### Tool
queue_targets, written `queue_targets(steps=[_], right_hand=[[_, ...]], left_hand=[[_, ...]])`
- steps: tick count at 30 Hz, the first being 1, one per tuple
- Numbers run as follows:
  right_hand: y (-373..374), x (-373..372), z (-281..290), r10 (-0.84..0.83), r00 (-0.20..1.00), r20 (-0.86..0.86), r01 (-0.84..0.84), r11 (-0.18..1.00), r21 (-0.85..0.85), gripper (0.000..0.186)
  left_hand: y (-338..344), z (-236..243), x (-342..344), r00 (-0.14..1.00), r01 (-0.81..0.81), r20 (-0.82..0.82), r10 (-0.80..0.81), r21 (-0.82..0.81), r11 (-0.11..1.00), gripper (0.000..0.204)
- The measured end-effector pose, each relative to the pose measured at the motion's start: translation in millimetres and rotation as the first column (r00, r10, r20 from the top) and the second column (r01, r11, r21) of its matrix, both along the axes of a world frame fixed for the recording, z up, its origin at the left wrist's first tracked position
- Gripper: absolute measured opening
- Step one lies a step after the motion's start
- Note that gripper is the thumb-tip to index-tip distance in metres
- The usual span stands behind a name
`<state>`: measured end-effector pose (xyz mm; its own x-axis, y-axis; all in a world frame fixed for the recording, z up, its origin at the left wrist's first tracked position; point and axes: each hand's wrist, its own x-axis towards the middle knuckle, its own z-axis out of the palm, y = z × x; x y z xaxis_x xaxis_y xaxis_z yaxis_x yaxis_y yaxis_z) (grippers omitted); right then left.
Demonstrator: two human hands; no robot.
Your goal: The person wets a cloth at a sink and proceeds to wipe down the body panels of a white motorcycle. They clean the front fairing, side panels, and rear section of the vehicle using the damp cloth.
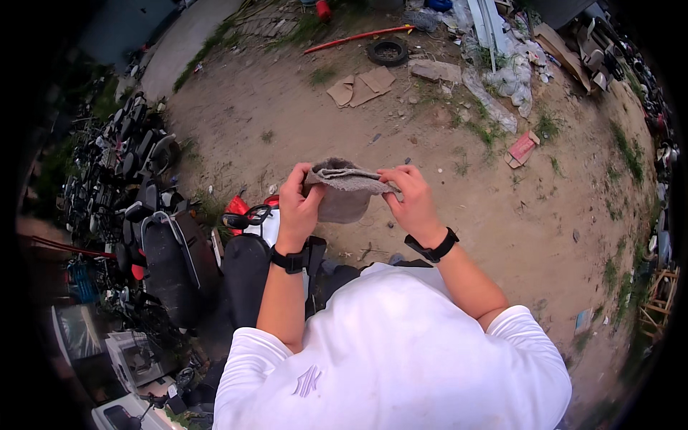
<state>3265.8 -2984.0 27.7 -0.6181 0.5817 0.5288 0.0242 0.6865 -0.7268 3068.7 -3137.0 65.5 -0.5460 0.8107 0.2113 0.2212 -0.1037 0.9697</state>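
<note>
A grey-brown cloth (345, 206), folded over into layers, is stretched between my two hands in front of my chest. My left hand (296, 204) pinches its left end, thumb toward me and fingers behind. At the other end my right hand (413, 198) grips a corner between thumb and fingers. The cloth's lower part hangs down loosely over the dirt. Just left of my left forearm is the black seat (246, 276) of a scooter, with a black mirror (247, 216) near its front.
Tightly packed scooters (168, 265) line the left side. Ahead on the dirt lie flattened cardboard (362, 87), a tyre (387, 51), a red pole (357, 39) and crumpled plastic sheeting (494, 104). A red box (522, 149) lies to the right, and a wooden frame (660, 297) stands farther right.
</note>
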Motion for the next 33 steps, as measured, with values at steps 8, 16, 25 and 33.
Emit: queue_targets(steps=[8, 16, 25, 33], right_hand=[[-13, -35, 12, 0.344, 0.939, -0.016, -0.340, 0.918, -0.203, 0.020], [-33, -109, -3, 0.244, 0.969, 0.048, -0.228, 0.948, -0.222, 0.013], [-53, -178, 2, 0.026, 0.966, -0.258, -0.200, 0.709, -0.677, 0.015], [-58, -189, 5, -0.060, 0.983, -0.172, -0.051, 0.816, -0.576, 0.020]], left_hand=[[-18, 5, -42, 0.996, -0.087, -0.019, 0.088, 0.055, 0.995, 0.025], [-46, 5, -101, 0.996, 0.010, 0.088, -0.025, 0.173, 0.985, 0.023], [-70, -23, -173, 0.959, -0.069, 0.283, -0.010, 0.267, 0.961, 0.026], [-58, -51, -191, 0.997, 0.029, -0.073, -0.031, -0.030, 0.999, 0.049]])
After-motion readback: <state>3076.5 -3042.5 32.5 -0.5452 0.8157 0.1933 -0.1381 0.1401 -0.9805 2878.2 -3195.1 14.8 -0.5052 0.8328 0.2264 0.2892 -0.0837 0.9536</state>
